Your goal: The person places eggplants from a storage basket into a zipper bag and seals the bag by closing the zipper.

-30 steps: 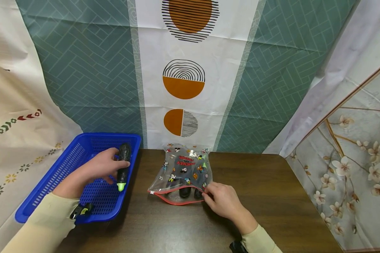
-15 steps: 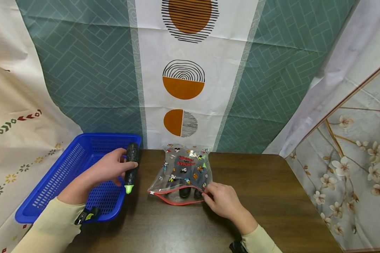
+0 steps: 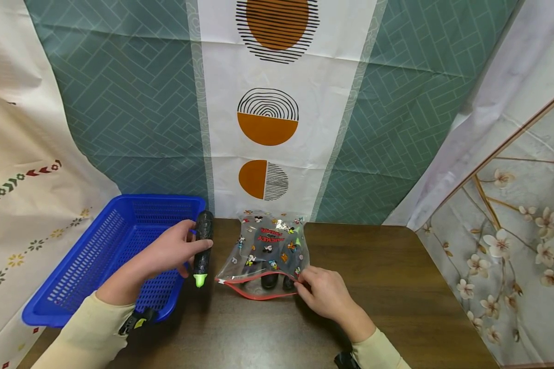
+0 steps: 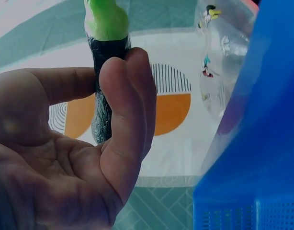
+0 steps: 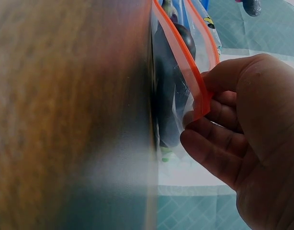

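My left hand (image 3: 171, 249) pinches a long dark zucchini (image 3: 203, 241) between thumb and fingers, just past the basket's right rim. Its light green stem end points toward me, and in the left wrist view the thumb and fingers press on opposite sides of the dark skin (image 4: 103, 112). With its fingertips, my right hand (image 3: 324, 291) pinches the right corner of a clear zip bag (image 3: 263, 246) printed with cartoon figures. The bag lies on the table, its red-edged mouth gaping toward me. Inside are dark, rounded, glossy vegetables (image 5: 168, 91), partly hidden by the print.
A blue perforated basket (image 3: 87, 256) stands at the left, its inside partly hidden by my left arm. Brown tabletop (image 3: 378, 266) extends to the right of the bag. A patterned cloth (image 3: 268, 133) hangs behind the table.
My left hand has carried the zucchini to the right, from above the basket to beyond its right rim, toward the bag. The right hand and the bag have stayed put.
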{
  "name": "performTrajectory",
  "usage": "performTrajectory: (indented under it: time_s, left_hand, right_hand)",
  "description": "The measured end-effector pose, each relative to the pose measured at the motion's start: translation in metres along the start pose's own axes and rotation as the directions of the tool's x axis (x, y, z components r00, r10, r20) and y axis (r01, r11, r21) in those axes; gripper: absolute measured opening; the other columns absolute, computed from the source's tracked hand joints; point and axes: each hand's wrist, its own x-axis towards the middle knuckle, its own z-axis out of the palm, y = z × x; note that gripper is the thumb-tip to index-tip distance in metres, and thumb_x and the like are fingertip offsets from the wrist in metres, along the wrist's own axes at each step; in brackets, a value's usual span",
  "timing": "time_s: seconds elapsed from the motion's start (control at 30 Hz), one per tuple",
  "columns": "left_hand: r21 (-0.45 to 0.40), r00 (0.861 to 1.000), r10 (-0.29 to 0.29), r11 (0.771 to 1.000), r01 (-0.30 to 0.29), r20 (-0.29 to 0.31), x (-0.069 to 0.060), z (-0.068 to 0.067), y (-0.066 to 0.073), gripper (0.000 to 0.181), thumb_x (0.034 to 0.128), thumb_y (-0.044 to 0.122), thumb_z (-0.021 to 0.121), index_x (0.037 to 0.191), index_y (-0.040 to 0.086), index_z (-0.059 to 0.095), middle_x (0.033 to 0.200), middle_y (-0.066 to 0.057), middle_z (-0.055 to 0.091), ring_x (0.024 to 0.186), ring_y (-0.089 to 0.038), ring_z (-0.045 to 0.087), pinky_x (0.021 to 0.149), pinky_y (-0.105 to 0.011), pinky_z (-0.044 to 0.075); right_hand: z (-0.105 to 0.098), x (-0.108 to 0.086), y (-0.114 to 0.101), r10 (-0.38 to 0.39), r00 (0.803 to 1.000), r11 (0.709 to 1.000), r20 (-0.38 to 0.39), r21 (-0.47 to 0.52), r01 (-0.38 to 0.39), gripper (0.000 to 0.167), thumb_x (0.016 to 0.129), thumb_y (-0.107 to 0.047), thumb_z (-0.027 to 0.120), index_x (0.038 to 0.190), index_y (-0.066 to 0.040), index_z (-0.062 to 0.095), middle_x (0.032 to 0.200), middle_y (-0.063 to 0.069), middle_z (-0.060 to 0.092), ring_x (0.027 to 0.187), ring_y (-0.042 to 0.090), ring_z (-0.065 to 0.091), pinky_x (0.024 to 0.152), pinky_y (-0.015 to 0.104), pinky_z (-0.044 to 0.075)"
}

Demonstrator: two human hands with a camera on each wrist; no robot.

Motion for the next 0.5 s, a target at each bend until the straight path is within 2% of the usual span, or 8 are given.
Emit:
performTrajectory:
  time_s: [0.5]
  left_hand:
    - [-0.055,0.999,0.041,0.998,-0.041,0.0,-0.004,0.02,0.007,0.089,0.11,0.031,0.072,0.166,-0.015,0.02,0.099,-0.016,0.063,0.063,-0.03,0.069,0.057,-0.052,0.065]
  right_hand:
    - [0.001,-0.001,0.0,-0.007,1.0,1.0,-0.016,0.003,0.007,0.022,0.091,-0.018,0.089,0.083,-0.023,0.069,0.075,-0.013,0.058,0.062,0.005,0.054,0.052,0.025,0.041]
